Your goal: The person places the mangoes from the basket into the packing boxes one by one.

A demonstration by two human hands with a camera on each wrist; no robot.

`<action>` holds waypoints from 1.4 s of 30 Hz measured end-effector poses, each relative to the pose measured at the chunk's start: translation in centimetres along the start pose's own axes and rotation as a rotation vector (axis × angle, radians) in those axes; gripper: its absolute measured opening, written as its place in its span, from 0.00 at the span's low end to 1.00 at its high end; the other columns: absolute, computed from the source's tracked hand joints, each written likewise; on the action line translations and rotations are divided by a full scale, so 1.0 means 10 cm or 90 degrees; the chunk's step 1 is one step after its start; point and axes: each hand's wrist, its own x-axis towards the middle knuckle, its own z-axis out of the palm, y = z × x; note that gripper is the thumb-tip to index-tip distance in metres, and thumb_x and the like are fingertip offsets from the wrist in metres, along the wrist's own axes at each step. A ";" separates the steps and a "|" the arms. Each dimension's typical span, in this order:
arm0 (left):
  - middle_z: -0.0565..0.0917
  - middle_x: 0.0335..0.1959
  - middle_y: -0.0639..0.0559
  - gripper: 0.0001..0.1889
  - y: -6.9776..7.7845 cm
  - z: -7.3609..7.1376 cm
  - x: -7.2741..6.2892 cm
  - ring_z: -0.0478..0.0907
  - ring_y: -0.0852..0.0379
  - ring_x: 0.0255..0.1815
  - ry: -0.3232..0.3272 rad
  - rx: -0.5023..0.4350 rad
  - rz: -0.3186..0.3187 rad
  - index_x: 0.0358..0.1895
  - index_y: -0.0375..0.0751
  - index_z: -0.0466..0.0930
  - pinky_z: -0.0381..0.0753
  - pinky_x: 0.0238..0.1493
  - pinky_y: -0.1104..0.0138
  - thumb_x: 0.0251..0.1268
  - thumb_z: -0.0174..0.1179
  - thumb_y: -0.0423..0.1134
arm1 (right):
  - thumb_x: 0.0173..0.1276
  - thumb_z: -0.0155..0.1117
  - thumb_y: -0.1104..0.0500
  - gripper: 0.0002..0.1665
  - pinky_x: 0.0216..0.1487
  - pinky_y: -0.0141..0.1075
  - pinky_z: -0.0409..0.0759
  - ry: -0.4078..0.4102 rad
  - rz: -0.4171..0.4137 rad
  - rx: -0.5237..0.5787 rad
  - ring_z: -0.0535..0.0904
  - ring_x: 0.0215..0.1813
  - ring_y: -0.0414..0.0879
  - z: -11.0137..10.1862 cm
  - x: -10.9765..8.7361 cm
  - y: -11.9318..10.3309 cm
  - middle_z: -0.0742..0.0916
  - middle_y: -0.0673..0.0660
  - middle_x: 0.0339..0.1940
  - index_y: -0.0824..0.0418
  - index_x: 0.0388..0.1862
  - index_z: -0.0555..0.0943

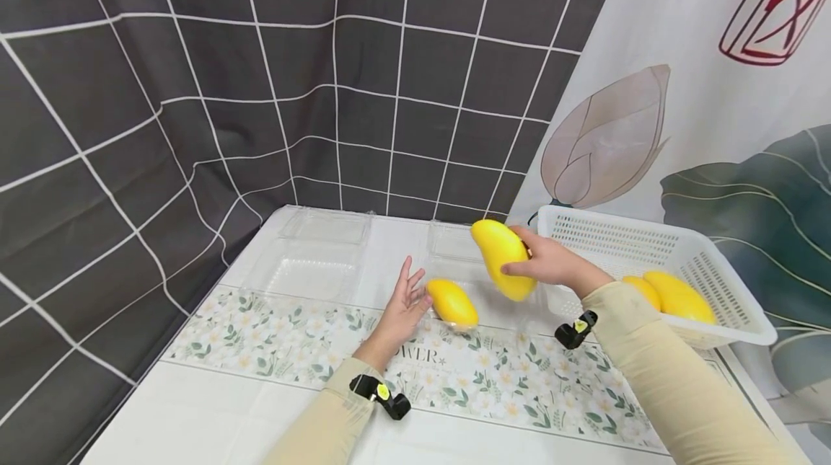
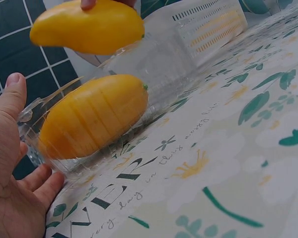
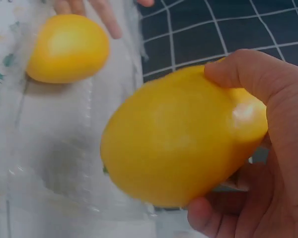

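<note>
My right hand (image 1: 550, 257) grips a yellow mango (image 1: 503, 259), thumb on one side and fingers curled round the other, above a clear plastic clamshell box (image 1: 483, 285). A second mango (image 2: 97, 116) lies in the left end of that box, seen through its ribbed wall in the left wrist view. My left hand (image 1: 404, 310) is beside this end, its fingers spread and fairly straight, fingertips right at the box wall. In the right wrist view the held mango (image 3: 184, 139) fills the middle, and the box's other end has no fruit in it.
At the right stands a white perforated basket (image 1: 727, 270) with more mangoes (image 1: 678, 295) inside. Another clear clamshell box (image 1: 311, 274) sits open on the left of the table. A floral strip (image 1: 286, 328) runs across the white tabletop; a dark checked curtain (image 1: 363, 119) hangs behind.
</note>
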 end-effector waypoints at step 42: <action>0.56 0.81 0.39 0.44 -0.02 0.01 0.00 0.61 0.37 0.77 -0.001 0.011 0.004 0.84 0.56 0.34 0.60 0.77 0.48 0.77 0.54 0.34 | 0.79 0.41 0.52 0.36 0.74 0.62 0.63 -0.071 0.038 -0.056 0.66 0.73 0.71 0.84 0.11 0.02 0.71 0.73 0.73 0.65 0.81 0.56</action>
